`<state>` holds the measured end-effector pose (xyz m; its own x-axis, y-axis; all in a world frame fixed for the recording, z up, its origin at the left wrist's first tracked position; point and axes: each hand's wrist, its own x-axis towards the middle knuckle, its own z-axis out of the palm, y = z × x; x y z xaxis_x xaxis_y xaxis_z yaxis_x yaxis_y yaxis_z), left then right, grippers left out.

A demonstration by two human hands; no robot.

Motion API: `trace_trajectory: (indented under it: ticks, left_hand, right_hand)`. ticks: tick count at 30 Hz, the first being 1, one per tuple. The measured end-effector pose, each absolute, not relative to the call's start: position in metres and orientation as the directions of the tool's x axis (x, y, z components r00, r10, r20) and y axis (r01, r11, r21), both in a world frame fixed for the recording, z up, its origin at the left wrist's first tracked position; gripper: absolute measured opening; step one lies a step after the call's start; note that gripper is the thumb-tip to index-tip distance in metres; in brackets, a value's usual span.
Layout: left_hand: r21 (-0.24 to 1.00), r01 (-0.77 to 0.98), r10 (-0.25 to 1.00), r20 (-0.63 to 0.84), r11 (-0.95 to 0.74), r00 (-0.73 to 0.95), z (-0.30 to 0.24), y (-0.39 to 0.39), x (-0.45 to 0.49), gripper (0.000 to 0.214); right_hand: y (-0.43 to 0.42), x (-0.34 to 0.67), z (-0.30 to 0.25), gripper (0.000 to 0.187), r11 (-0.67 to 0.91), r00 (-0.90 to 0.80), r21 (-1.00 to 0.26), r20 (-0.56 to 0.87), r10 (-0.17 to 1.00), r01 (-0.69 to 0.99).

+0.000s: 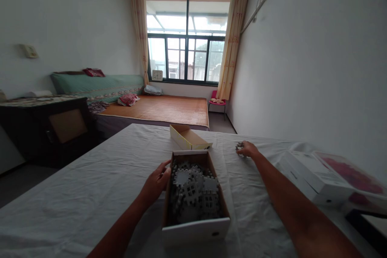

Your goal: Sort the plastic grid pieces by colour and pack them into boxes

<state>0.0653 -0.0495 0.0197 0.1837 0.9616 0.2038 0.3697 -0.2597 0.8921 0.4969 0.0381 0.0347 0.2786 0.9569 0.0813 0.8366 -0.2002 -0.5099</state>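
Observation:
An open cardboard box (196, 231) stands in front of me, filled with grey notched interlocking tiles (193, 191). Some tiles are solid squares, others have window-like openings. My left hand (159, 179) rests against the box's left wall, its fingers curled along the side and partly hidden. Out to the right, my right hand (249, 149) holds a small grey notched tile (240, 147) between thumb and fingers, just above or at the cloth; I cannot tell whether it touches. Right behind the box lies its lid (193, 139), inside facing up.
A white cloth (90, 193) covers the table. At right are a white box (314, 177), a clear container with red contents (350, 173) and a dark-edged object (369, 225). Beyond the table stand a bed (169, 109), a dark cabinet (45, 129) and a pink chair (217, 98).

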Motion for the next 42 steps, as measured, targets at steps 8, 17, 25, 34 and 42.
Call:
trace_trajectory:
  ticks: [8,17,25,34,42]
  left_hand:
    - [0.894,0.361,0.960,0.208,-0.265,0.189,0.013,-0.045,0.066,0.053]
    - [0.941,0.282,0.974,0.138,-0.184,0.178,0.014,-0.047,0.067,0.054]
    - [0.922,0.313,0.969,0.181,-0.227,0.167,0.008,-0.041,0.066,0.054]
    - [0.902,0.354,0.966,0.199,-0.247,0.166,0.015,-0.047,0.067,0.054]
    - [0.919,0.328,0.968,0.166,-0.221,0.189,0.012,-0.049,0.067,0.055]
  right_hand:
    - [-0.026,0.376,0.094,0.050,0.296,-0.191,-0.726,0.227,0.955,0.620]
    - [-0.094,0.404,0.127,0.038,0.385,-0.308,-0.445,0.239,0.921,0.808]
    - [-0.177,0.530,0.023,0.044,-0.047,0.030,-0.304,-0.059,0.998,0.951]
    - [-0.151,0.401,0.082,0.056,0.307,-0.167,-0.630,0.272,0.948,0.713]
    - [-0.108,0.306,0.101,0.061,0.642,-0.636,-0.165,0.093,0.766,0.749]
